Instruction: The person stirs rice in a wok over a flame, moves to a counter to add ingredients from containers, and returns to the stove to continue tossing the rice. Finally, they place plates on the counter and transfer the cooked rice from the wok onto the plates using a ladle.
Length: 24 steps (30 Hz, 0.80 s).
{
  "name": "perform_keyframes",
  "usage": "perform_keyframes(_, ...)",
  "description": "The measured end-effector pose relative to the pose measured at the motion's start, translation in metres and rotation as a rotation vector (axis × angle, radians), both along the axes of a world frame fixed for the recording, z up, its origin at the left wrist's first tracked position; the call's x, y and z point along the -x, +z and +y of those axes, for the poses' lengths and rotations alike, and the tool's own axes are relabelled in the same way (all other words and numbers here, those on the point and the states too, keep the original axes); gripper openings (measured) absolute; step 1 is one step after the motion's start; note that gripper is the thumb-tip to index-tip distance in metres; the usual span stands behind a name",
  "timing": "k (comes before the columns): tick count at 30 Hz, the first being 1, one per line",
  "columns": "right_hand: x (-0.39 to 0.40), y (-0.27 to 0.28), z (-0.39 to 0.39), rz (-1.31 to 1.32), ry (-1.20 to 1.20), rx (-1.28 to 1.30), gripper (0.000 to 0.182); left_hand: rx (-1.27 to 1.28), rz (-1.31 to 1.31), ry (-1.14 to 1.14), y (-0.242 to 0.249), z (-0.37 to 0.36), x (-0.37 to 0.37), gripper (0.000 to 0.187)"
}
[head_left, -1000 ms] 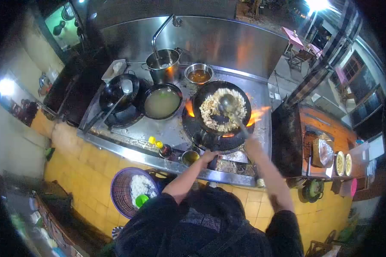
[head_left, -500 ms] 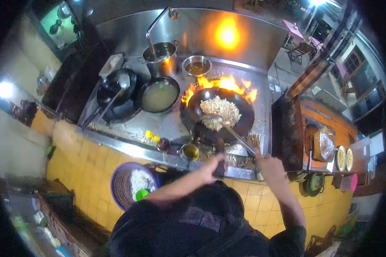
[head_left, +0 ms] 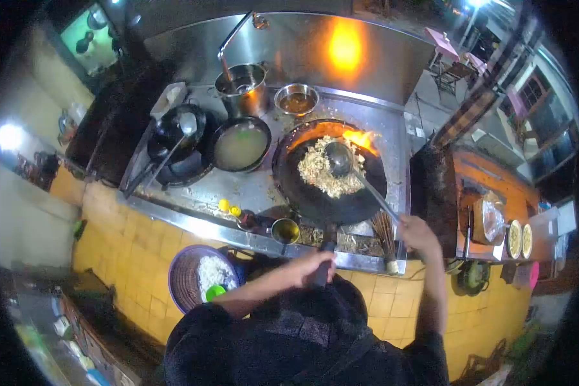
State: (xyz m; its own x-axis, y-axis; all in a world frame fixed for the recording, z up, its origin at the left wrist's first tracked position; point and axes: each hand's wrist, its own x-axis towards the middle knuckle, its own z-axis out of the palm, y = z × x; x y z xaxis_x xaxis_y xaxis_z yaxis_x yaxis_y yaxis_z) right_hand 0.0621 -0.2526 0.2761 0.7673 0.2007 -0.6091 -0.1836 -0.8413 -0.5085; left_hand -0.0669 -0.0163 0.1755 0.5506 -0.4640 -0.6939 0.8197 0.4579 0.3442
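My left hand (head_left: 315, 267) is closed around the dark handle of a large black wok (head_left: 315, 204) on the stove. Fried rice (head_left: 314, 170) lies spread in the wok, mostly toward its far side. My right hand (head_left: 420, 233) grips the long handle of a ladle (head_left: 339, 158), whose round bowl rests on the rice with its back up. Flames (head_left: 360, 138) show at the wok's far right rim. Just left of the wok handle sits a small metal cup of yellow oil (head_left: 285, 231).
A pan of cloudy liquid (head_left: 241, 145), a tall pot (head_left: 241, 90) and a steel bowl of brown liquid (head_left: 296, 101) stand behind and left. A purple basket (head_left: 181, 283) holds white rice and a green scoop. Two plates of food (head_left: 514, 239) sit on the wooden counter (head_left: 495, 170) at right.
My left hand and the wok handle have come lower, toward my body. The ladle bowl has moved up and right, turning over onto the rice. The flames have shrunk.
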Motion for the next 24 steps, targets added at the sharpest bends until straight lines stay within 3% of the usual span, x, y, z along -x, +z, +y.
perform_keyframes(1, -0.004, -0.089, -0.042, 0.007, 0.020, 0.011, 0.036, -0.078, -0.135, 0.009, -0.016, 0.007, -0.012, 0.017)
perform_keyframes(2, -0.023, -0.159, -0.006, -0.454, 0.232, 0.259, 0.035, -0.098, -0.152, 0.078, -0.039, 0.013, -0.025, 0.014)
perform_keyframes(3, -0.027, -0.206, 0.006, -0.619, 0.531, 0.181, 0.035, -0.157, -0.236, 0.121, -0.062, 0.016, -0.039, 0.013)
perform_keyframes(4, -0.022, -0.188, 0.025, -0.532, 0.506, 0.251, 0.034, -0.284, -0.252, 0.159, -0.085, 0.017, -0.051, 0.012)
perform_keyframes(5, -0.019, -0.153, 0.045, -0.445, 0.473, 0.316, 0.032, -0.182, -0.372, 0.159, -0.149, 0.025, -0.068, 0.011)
perform_keyframes(7, -0.055, -0.102, 0.020, -0.367, 0.533, 0.270, 0.031, -0.591, -0.507, 0.051, -0.180, 0.029, -0.086, 0.021)
perform_keyframes(9, -0.071, -0.088, 0.010, -0.283, 0.610, 0.247, 0.030, -0.454, -0.439, 0.112, -0.170, 0.027, -0.085, 0.018)
perform_keyframes(11, -0.061, -0.109, 0.024, -0.566, 0.507, 0.458, 0.029, -0.326, -0.364, 0.145, -0.156, 0.029, -0.081, 0.017)
perform_keyframes(12, -0.064, -0.146, 0.037, -0.682, 0.511, 0.376, 0.031, -0.310, -0.361, 0.156, -0.148, 0.028, -0.082, 0.017)
perform_keyframes(15, -0.045, -0.165, 0.076, -0.601, 0.483, 0.387, 0.032, -0.263, -0.319, 0.148, -0.147, 0.024, -0.078, 0.017)
perform_keyframes(16, -0.063, -0.182, 0.050, -0.597, 0.441, 0.171, 0.031, -0.250, -0.300, 0.131, -0.146, 0.029, -0.079, 0.018)
perform_keyframes(17, -0.068, -0.158, 0.034, -0.599, 0.433, 0.173, 0.031, -0.250, -0.303, 0.123, -0.151, 0.030, -0.077, 0.018)
perform_keyframes(19, -0.085, -0.065, 0.011, -0.474, 0.763, 0.340, 0.033, -0.298, -0.417, 0.182, -0.160, 0.026, -0.085, 0.021)
perform_keyframes(20, -0.086, -0.061, 0.018, -0.425, 0.791, 0.476, 0.030, -0.345, -0.440, 0.143, -0.157, 0.026, -0.088, 0.021)
perform_keyframes(21, -0.089, -0.118, -0.002, -0.412, 0.792, 0.477, 0.030, -0.339, -0.429, 0.140, -0.157, 0.024, -0.087, 0.021)
perform_keyframes(23, -0.079, -0.228, 0.031, -0.648, 0.460, 0.512, 0.039, -0.327, -0.174, 0.074, -0.125, 0.024, -0.090, 0.018)
perform_keyframes(24, -0.066, -0.224, 0.024, -0.628, 0.473, 0.512, 0.039, -0.228, -0.067, 0.210, -0.112, 0.011, -0.087, 0.015)
